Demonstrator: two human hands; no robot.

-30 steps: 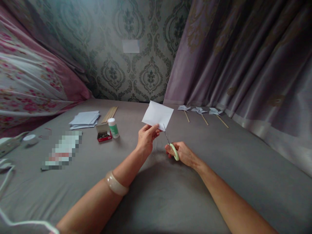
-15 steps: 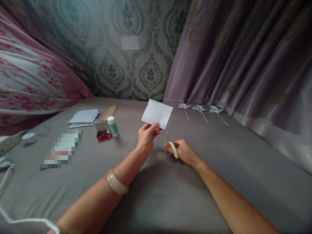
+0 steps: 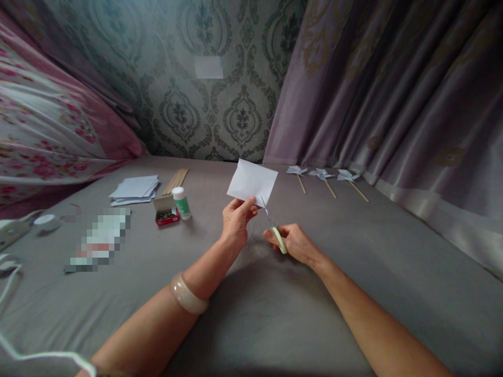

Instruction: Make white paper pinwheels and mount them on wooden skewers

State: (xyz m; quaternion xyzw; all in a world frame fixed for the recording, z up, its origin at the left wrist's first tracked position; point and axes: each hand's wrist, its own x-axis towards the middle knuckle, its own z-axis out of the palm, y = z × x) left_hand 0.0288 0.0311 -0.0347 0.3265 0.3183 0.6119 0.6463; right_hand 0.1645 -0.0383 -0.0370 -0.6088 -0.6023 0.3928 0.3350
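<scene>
L hand [image 3: 236, 222] pinches flat, smooth white paper [image 3: 253, 179] by its btm edge, up above creased grey cloth [image 3: 251, 314], R hand [image 3: 297, 243] curled snugly round pale-green plastic-handled scissors [image 3: 280, 242], slim metal blade [image 3: 268, 211] at paper's lower R corner, folded-paper pinwheels [image 3: 320, 174] w/ thin wooden sticks [image 3: 330, 189] lying far R.

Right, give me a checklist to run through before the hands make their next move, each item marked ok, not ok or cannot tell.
1. Four-cornered white paper sheet gripped by the left hand: ok, pinched at its near edge.
2. Scissors with pale green looped handles in the right hand: ok.
3. Slim metal blades at the sheet: ok, overlapping it near its lower right corner.
4. Left thumb well clear of the blades: not ok, I'd say; it sits close beside the tip.
5. Length already cut: cannot tell.
</scene>
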